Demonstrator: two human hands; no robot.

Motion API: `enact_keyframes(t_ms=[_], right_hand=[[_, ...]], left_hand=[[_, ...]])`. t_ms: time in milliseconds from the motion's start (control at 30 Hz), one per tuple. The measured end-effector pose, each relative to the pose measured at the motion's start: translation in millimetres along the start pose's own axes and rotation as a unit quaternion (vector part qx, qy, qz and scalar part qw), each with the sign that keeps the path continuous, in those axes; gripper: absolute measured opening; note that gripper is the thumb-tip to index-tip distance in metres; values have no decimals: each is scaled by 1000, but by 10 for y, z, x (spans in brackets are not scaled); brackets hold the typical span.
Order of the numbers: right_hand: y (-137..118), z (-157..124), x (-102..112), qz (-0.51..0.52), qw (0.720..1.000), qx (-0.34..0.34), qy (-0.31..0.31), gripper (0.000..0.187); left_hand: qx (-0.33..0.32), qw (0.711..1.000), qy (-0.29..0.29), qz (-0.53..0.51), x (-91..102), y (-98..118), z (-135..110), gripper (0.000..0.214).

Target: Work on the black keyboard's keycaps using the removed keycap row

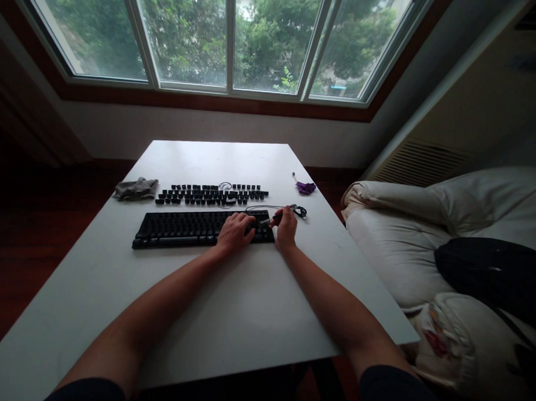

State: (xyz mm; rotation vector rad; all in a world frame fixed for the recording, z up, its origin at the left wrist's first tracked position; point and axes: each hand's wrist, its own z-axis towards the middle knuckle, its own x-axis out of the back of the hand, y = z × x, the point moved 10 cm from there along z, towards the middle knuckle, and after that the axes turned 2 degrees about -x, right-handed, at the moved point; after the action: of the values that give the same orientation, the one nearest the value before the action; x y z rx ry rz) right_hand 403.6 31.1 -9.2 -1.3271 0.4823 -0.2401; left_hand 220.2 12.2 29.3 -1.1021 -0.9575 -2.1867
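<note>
A black keyboard (180, 225) lies across the white table, with its long side facing me. My left hand (236, 230) rests on the right part of the keyboard, palm down, thumb apart from the other fingers; its fingertips are partly hidden. Over the keyboard's right end, my right hand (286, 227) is closed around a small tool (265, 222) with a dark handle and thin metal end, which points left toward my left hand. Behind the keyboard stand rows of loose black keycaps (195, 195).
A grey cloth (137, 189) lies at the table's left edge. Toward the right edge are a purple cloth (305, 188), a thin stick-like item (294, 177) and a coiled black cable (299, 211). A pale sofa (383, 244) with a dark bag (495, 275) stands to the right.
</note>
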Motion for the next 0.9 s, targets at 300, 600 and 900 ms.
enact_keyframes(t_ms=[300,600,900], right_hand=[[47,27,15,-9,1000,3,10,55],[67,35,15,-3,1000,2,1,54],[87,42,30,2,1000,-4,12,55]], left_hand=[[-38,999,-11,-13,-46,61,-6,28],[-52,998,-9,-27,-60,44,-1,29],[-77,996,-32,-20,-93,106,-7,21]])
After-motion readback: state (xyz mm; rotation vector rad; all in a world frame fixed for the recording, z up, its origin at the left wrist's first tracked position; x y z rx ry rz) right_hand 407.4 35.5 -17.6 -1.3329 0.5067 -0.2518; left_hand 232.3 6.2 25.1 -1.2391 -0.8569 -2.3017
